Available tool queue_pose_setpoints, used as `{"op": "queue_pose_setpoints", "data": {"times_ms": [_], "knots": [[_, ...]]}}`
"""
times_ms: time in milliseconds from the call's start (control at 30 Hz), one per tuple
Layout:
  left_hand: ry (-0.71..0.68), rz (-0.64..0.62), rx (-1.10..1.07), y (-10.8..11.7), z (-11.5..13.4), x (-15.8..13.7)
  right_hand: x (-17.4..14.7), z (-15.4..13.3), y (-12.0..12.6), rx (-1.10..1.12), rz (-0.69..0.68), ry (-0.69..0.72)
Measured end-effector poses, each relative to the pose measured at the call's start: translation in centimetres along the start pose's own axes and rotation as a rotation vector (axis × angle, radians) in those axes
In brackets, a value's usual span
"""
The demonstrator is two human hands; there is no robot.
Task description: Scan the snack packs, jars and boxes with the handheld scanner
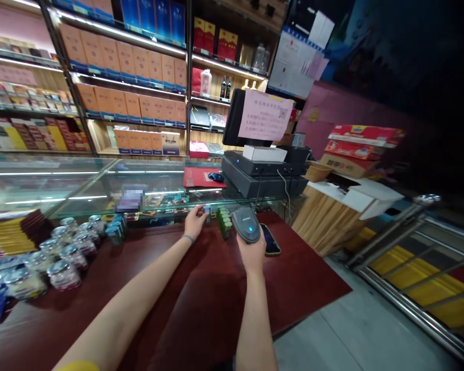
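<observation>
Two bare forearms [139, 304] reach forward from the near edge of a dark red table [209, 309], a yellow sleeve [79, 366] showing at the bottom of the left one. A thin band [188, 238] circles the left wrist. At the table's far edge, the left grip [194, 221] pinches a small blue pack [208, 209] between thumb and fingers; whether the pack is clear of the surface, I cannot tell. To its right, the right grip [252, 251] is wrapped round a dark grey scanner [245, 224], a blue light glowing on its top. Between the two stands a short row of green packs [224, 221], near the far edge. Just beside the scanner, toward the table's far right corner, lies a phone [271, 241].

Over on the table's left side are lidded glass jars [73, 252] in rows, with a line of teal packs [116, 229] beside them. Beyond the far edge is a glass case [158, 172] bearing a red mat [195, 176] and a mouse [215, 177]. A monitor [232, 118] with a pink notice [265, 114] stands farther right; behind, lit shelves hold orange boxes [139, 62].
</observation>
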State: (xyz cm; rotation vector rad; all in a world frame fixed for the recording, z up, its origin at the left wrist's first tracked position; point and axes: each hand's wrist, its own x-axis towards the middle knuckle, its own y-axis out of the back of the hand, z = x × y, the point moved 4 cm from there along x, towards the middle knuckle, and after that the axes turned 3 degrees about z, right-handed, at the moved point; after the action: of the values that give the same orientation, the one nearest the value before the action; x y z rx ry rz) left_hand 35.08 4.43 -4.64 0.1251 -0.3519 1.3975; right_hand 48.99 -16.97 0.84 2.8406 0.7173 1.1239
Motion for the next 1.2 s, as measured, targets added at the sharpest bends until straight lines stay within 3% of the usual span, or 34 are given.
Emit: {"op": "queue_pose_setpoints", "data": {"times_ms": [367,633,1200], "knots": [[-0.016,0.055,0.046,-3.6,-4.2,0.3,-0.1,0.9,0.1,-0.032,0.015,-0.004],[-0.108,0.148,0.228,-3.8,-4.3,0.6,-0.4,0.8,0.4,-0.019,0.048,-0.019],[-0.058,0.115,0.323,-4.3,-5.2,0.7,-0.5,1.3,-0.1,-0.095,0.071,-0.002]]}}
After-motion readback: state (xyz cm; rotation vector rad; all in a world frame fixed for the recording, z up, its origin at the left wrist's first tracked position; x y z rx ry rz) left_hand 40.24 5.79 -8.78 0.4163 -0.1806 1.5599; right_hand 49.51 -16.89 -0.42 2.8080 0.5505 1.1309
